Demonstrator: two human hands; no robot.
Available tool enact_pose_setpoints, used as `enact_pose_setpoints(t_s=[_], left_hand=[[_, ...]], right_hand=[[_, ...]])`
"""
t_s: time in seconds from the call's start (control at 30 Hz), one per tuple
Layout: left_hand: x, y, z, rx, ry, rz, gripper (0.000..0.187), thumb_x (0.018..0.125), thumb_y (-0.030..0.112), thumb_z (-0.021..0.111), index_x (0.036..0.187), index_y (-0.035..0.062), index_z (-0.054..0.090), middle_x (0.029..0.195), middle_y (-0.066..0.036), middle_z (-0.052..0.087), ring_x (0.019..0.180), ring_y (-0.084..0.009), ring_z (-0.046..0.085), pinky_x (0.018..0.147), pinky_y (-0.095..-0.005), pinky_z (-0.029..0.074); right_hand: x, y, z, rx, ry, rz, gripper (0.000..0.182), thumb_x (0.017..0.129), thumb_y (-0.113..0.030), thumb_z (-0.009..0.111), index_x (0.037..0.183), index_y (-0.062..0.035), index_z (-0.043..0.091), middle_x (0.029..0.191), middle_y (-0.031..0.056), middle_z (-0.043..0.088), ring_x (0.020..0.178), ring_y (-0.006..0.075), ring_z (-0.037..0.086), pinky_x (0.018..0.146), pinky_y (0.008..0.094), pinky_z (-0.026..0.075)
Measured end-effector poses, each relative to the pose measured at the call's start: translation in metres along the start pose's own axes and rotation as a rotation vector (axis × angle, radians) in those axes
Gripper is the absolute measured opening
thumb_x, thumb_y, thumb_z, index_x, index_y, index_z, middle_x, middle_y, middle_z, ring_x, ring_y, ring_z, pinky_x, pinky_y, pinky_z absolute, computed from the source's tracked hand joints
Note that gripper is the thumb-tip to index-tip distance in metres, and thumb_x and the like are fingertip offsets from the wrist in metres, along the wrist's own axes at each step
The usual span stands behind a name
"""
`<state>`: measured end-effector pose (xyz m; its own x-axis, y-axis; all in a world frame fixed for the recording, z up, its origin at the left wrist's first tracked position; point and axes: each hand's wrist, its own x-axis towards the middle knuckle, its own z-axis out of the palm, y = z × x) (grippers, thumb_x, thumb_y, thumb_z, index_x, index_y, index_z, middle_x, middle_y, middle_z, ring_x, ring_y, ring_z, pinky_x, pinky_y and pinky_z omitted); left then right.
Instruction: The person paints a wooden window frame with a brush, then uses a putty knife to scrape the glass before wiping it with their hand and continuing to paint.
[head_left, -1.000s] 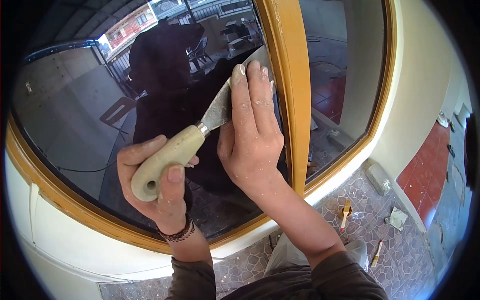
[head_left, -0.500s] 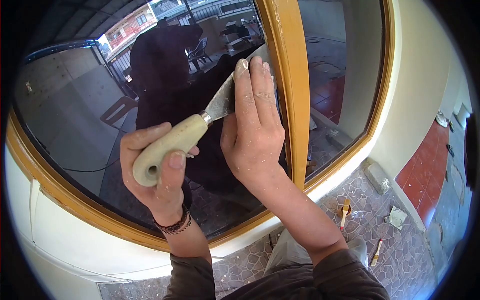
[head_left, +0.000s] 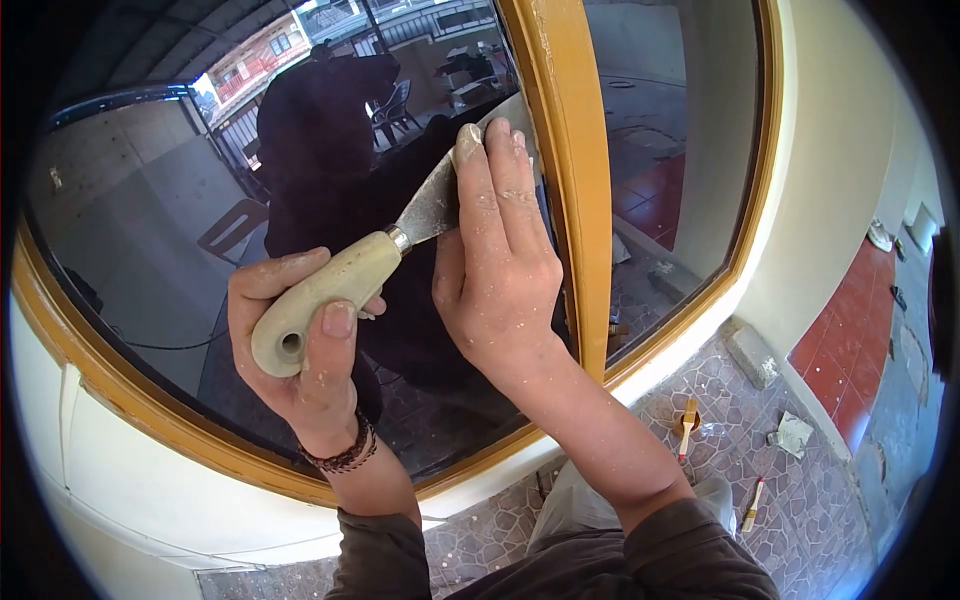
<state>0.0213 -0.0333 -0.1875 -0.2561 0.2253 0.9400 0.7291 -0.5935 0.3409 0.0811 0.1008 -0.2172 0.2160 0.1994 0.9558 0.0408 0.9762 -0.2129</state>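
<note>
My left hand [head_left: 322, 385] is wrapped round the pale handle of a putty knife [head_left: 345, 272], its thumb lying along the near side. The metal blade slants up and right toward the orange-yellow window frame [head_left: 573, 170]. Straight fingers of my right hand [head_left: 510, 275] lie flat over the blade, hiding much of it; its thumb is tucked low on the left side. Pale specks cover the right fingers and forearm. Behind both hands is the dark window glass [head_left: 165, 290], full of reflections. A grey blade corner shows above the right fingertips, beside the upright post.
On the stone-patterned floor [head_left: 800, 520] lie a brush [head_left: 752, 505] and a pale flat scrap [head_left: 793, 435]. Another brush [head_left: 688, 425] rests across a small round container. A stone block [head_left: 752, 355] sits against the wall, with red tiles [head_left: 850, 340] farther right.
Both hands and the putty knife have shifted slightly left and down across the glass. The hold on the handle and the right fingers' place on the blade look the same.
</note>
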Motion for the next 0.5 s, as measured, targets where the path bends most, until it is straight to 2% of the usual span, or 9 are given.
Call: enact_pose_setpoints(t_s=[0.33,0.5], left_hand=[[0.005,0.011,0.001,0.006,-0.039,-0.046,0.038,0.084,0.018,0.073,0.106,-0.0069,0.054,0.093,-0.017,0.062,0.068,-0.0223,0.068,0.061,-0.0267,0.057],[0.003,0.018,-0.002,-0.008,-0.015,0.021,0.037,0.085,0.017,0.073,0.107,-0.0064,0.055,0.093,-0.017,0.062,0.068,-0.0214,0.067,0.062,-0.0261,0.056]], right_hand=[[0.006,-0.004,-0.009,-0.003,-0.037,0.005,0.057,0.075,0.012,0.055,0.132,0.0093,0.051,0.133,0.0331,0.051,0.125,0.0474,0.051,0.105,0.0477,0.044],[0.011,-0.014,-0.012,0.037,-0.05,-0.008,0.057,0.075,0.012,0.054,0.132,0.0097,0.05,0.132,0.0337,0.051,0.125,0.0478,0.05,0.105,0.0482,0.044]])
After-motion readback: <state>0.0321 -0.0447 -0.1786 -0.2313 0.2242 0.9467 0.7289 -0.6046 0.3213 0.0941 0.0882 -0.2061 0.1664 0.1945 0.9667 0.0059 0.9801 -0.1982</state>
